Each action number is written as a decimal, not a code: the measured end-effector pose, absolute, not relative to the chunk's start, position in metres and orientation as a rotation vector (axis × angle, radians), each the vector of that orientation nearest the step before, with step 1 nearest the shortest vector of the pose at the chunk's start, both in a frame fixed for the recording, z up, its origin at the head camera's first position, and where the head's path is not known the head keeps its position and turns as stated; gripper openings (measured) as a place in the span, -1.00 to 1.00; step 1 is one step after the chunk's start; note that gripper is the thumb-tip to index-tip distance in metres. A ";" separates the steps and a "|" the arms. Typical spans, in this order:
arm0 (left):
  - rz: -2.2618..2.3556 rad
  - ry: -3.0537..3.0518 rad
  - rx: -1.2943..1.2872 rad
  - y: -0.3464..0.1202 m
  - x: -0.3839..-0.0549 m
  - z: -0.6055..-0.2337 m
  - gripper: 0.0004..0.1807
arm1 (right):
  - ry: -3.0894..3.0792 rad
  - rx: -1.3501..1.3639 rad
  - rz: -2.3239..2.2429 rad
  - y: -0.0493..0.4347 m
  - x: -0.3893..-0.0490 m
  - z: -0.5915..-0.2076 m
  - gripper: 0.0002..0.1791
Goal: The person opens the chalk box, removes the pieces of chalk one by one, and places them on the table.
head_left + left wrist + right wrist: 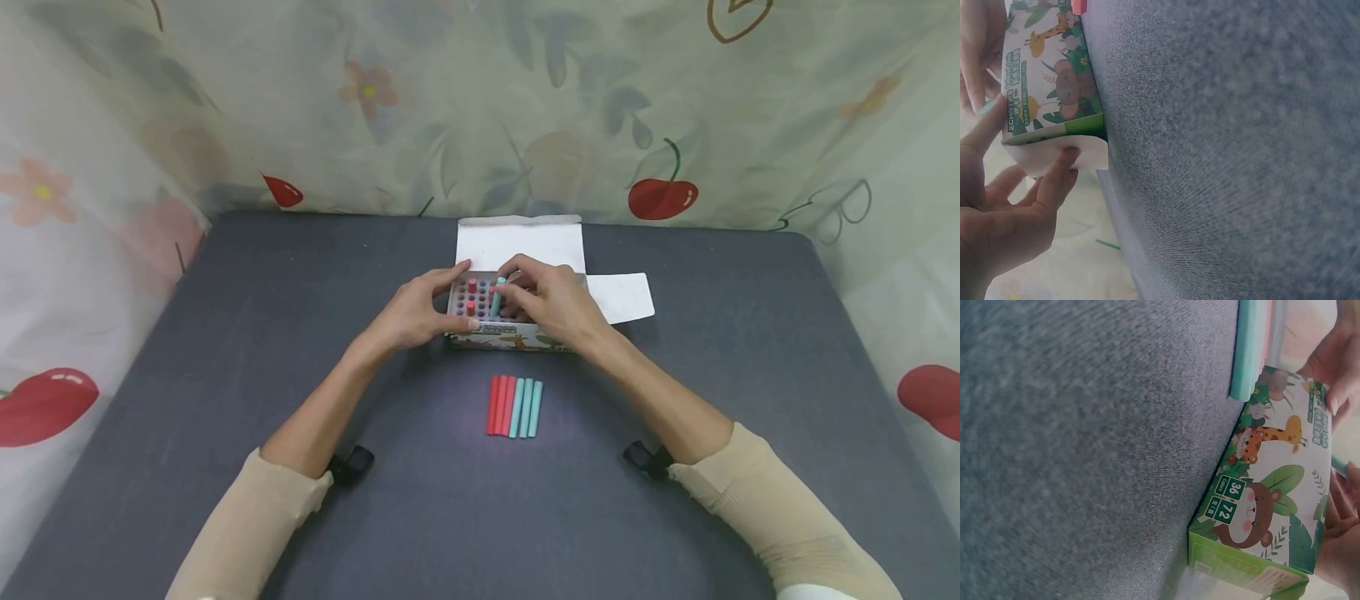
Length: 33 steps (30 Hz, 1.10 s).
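A printed cardboard chalk box [510, 337] stands with its lid raised, showing a tray of round holes. My left hand [416, 308] holds the box's left end, its thumb on the front rim and a fingertip at the far corner. Between thumb and fingers of my right hand [561, 307], a teal chalk stick [497, 298] is pinched upright over the tray, its lower end at the holes. Two red chalk sticks [470, 307] stand in holes to its left. The right hand covers much of the tray's right side.
In front of the box, three red chalk sticks [501, 406] and three teal chalk sticks [527, 408] lie side by side on the dark grey tabletop [420, 508]. The white lid [519, 243] leans back, and a side flap [621, 297] sticks out right. A patterned curtain [465, 108] hangs behind.
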<state>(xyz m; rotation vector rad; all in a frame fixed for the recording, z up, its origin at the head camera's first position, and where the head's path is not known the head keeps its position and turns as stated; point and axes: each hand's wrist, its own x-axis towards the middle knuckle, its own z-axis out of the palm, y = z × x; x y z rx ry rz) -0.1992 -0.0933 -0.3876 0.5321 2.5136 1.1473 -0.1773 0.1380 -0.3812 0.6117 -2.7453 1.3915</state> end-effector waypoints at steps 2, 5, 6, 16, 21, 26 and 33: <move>1.146 2.516 0.532 -0.093 -0.200 -0.388 -0.02 | -2.724 0.595 1.443 0.139 -0.177 -0.380 -0.86; 1.143 2.522 0.534 -0.092 -0.200 -0.387 -0.01 | -2.686 0.556 1.540 0.141 -0.176 -0.378 -0.84; 1.143 2.525 0.534 -0.092 -0.200 -0.387 -0.01 | -2.668 0.541 1.581 0.143 -0.176 -0.377 -0.83; 1.149 2.532 0.521 -0.090 -0.200 -0.388 0.00 | -2.499 0.412 1.856 0.158 -0.172 -0.371 -0.70; 1.141 2.537 0.525 -0.090 -0.199 -0.388 0.01 | -2.493 0.339 1.946 0.165 -0.167 -0.370 -0.63; 1.137 2.537 0.527 -0.091 -0.199 -0.390 0.01 | -2.461 0.292 1.988 0.169 -0.160 -0.368 -0.65; 1.140 2.531 0.524 -0.092 -0.199 -0.390 0.01 | -2.441 0.267 2.050 0.178 -0.152 -0.371 -0.64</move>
